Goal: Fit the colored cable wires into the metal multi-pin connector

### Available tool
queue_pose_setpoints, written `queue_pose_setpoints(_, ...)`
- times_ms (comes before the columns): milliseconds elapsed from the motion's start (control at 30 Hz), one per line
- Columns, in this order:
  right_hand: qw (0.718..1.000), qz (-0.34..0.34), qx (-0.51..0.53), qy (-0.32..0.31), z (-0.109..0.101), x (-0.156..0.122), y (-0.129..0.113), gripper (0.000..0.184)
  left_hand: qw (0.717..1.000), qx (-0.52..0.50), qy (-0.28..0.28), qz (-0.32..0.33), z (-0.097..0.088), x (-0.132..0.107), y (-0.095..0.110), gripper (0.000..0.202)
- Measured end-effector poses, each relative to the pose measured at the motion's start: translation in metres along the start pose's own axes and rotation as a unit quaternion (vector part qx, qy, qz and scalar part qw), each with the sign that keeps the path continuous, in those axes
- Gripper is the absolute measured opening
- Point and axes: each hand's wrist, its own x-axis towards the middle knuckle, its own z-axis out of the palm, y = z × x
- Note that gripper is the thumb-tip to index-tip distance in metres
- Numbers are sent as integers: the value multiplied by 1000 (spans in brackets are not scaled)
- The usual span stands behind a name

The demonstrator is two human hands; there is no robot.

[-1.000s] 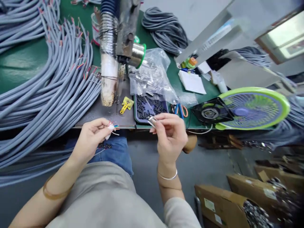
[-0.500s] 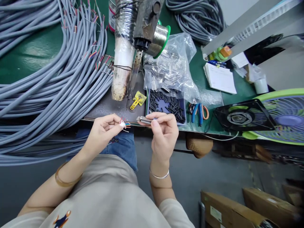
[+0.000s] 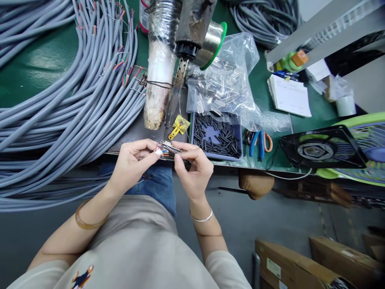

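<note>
My left hand (image 3: 134,162) pinches the stripped end of a grey cable, with its coloured wires (image 3: 159,151) sticking out past the fingertips. My right hand (image 3: 192,170) is closed on a small metal connector (image 3: 171,147). The wire ends meet the connector's left end, just in front of the bench edge. A blue tray of small black sleeves (image 3: 216,136) lies right behind my right hand. A yellow clip (image 3: 178,127) rests on the dark metal plate (image 3: 132,136) behind my hands.
A big bundle of grey cables (image 3: 60,100) covers the left of the green bench (image 3: 36,68). A foil-wrapped duct (image 3: 158,76), solder spool (image 3: 212,40), bag of metal parts (image 3: 222,84), pliers (image 3: 258,142), notepad (image 3: 290,96), black fan (image 3: 321,150) and green fan (image 3: 361,148) stand behind. Cardboard boxes (image 3: 300,265) sit on the floor.
My right hand has moved left with the connector until it meets the wire ends held in my left hand. The view has shifted left and down over the bench.
</note>
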Motion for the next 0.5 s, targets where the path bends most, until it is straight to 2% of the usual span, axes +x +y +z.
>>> queue_pose_setpoints(200, 999, -51, -19, 0, 2, 8, 2, 14, 999, 36, 22, -9, 1, 3, 6, 9)
queue_pose_setpoints(500, 996, -77, -36, -7, 3, 15, 3, 16, 998, 50, 22, 9, -2, 2, 3, 8)
